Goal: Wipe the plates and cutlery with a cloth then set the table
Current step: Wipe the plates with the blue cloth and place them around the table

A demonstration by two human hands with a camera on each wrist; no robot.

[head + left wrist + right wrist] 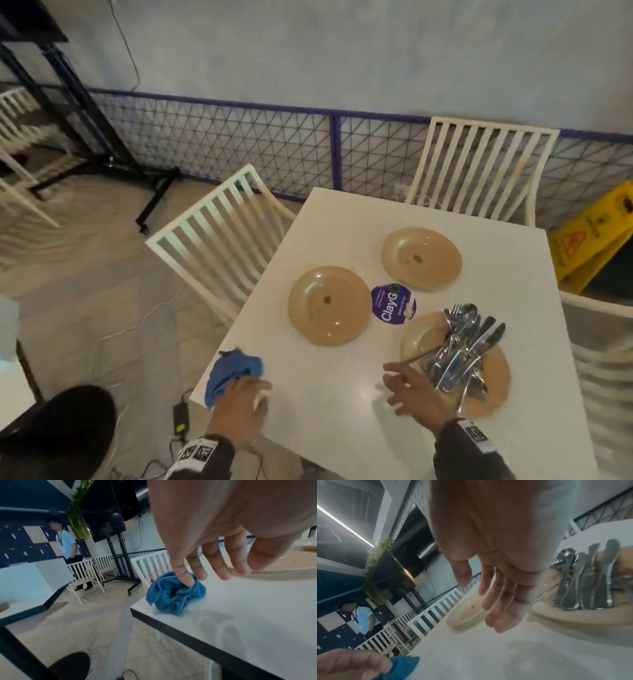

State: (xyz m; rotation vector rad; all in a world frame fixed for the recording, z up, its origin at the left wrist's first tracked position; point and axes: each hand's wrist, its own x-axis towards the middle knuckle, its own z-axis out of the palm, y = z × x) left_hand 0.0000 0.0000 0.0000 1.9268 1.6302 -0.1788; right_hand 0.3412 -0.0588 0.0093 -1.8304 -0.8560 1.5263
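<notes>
The desk (pixel 342 394) was the biggest thing, white and smooth, so anything on it would likely slide easily. Three tan plates lay on it: the far plate (pixel 421 258), the left plate (pixel 329 305) and the near plate (pixel 486 397), each with a raised rim that would give the best hold; they looked stiff, fairly heavy and breakable. Cutlery (pixel 462 346) was heaped on the near plate, shiny and probably slippery, likely to rattle or spill if that plate were lifted, so it would be safer to take pieces by their handles first. A round purple sticker (pixel 393 303) sat between the plates. The cloth (pixel 175 595), blue, soft and light, lay crumpled at the desk's near left corner, easy to bunch anywhere. The left hand (pixel 241 401) rested on it with one fingertip pressed into a fold, its fingers (pixel 221 566) straight, not gripping. The right hand (pixel 411 390) hovered open beside the near plate, holding nothing. White chairs (pixel 222 233) crowded the desk's edges
</notes>
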